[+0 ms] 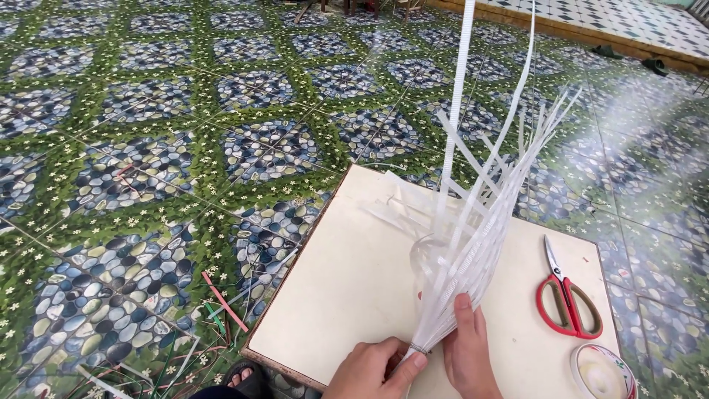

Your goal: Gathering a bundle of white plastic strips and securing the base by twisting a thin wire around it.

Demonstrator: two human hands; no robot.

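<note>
Strips of white plastic strapping, bundled and tied at the base, fan upward and to the right from the near edge of a cream board table. Left hand — fingers curled, thumb pressed against the tied base of the bundle, pinching it closed. Right hand is wrapped around the bundle just above the tie, thumb pointing up along the strips, grip closed on them. One long strip rises well above the rest and leaves the top of the view. Some loose strips lie flat on the table behind the bundle. Red-handled scissors lie on the table to the right, blades shut, well apart from the hands. Roll of tape with a red-patterned rim sits at the table's near right corner — partly cut off by the frame. Floor is tiled in a pebble-and-leaf pattern; coloured strip offcuts scatter on it left of the table. Sandalled toes show at the bottom edge.
</note>
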